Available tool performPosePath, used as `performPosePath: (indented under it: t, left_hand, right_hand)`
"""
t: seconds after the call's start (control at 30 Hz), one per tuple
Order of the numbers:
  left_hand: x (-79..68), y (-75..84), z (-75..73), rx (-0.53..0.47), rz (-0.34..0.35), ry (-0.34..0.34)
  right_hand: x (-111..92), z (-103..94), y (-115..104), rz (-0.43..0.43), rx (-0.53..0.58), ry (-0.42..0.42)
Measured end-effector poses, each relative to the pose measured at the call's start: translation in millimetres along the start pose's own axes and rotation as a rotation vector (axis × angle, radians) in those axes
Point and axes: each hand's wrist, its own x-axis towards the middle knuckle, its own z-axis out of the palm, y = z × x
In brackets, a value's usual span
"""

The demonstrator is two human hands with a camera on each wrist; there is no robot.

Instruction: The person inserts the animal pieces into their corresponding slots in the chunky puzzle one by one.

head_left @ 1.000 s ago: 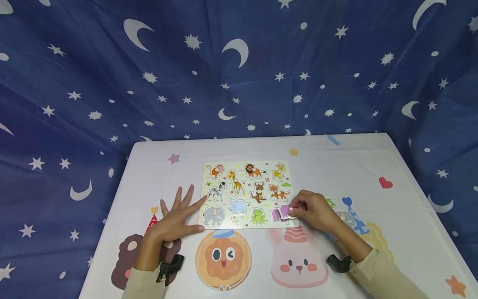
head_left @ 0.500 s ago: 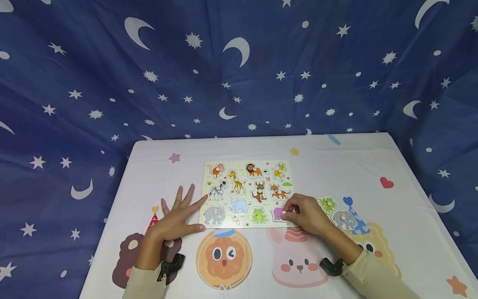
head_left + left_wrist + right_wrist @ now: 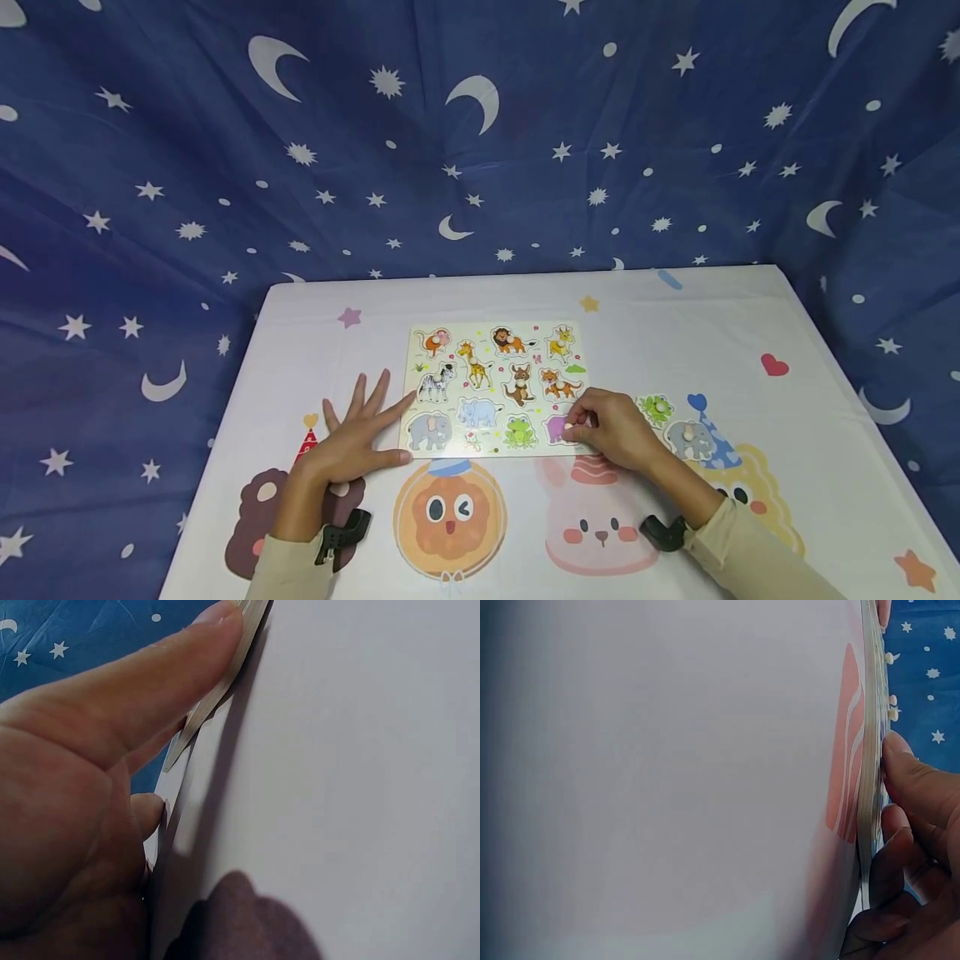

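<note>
A pale animal puzzle board lies flat on the table. At its lower right recess my right hand pinches a purple animal puzzle piece between thumb and fingers; the fingers cover part of it. My left hand is spread on the left side, thumb and index fingertips touching the board's edge. The left wrist view shows the thumb against that edge. To the right of my right hand lie a frog piece and an elephant piece, each with a knob.
Lion, giraffe and other animals fill the board's upper part. A cartoon-printed white cloth covers the table. Behind stands a dark blue curtain with moons and stars. Dark wrist straps sit on both forearms.
My right hand has moved slightly left with the purple piece, which has gone from overlapping its recess at an offset to lying over it. The left hand stays put.
</note>
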Motion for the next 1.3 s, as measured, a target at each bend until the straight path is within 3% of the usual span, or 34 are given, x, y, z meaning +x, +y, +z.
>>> performPosePath:
  t: [0.9, 1.17, 1.3]
  left_hand:
    - [-2.6, 0.7, -1.6, -0.005, 0.001, -0.005]
    - [-1.8, 1.1, -1.2, -0.002, 0.004, -0.01]
    - [-1.3, 0.6, -1.0, 0.002, 0.009, -0.002]
  right_hand:
    - [-1.2, -1.8, 1.6, 0.018, 0.033, -0.019]
    - [-11.3, -22.6, 14.9, 0.026, 0.041, 0.091]
    - [-15.2, -38.3, 26.9, 0.086, 0.038, 0.162]
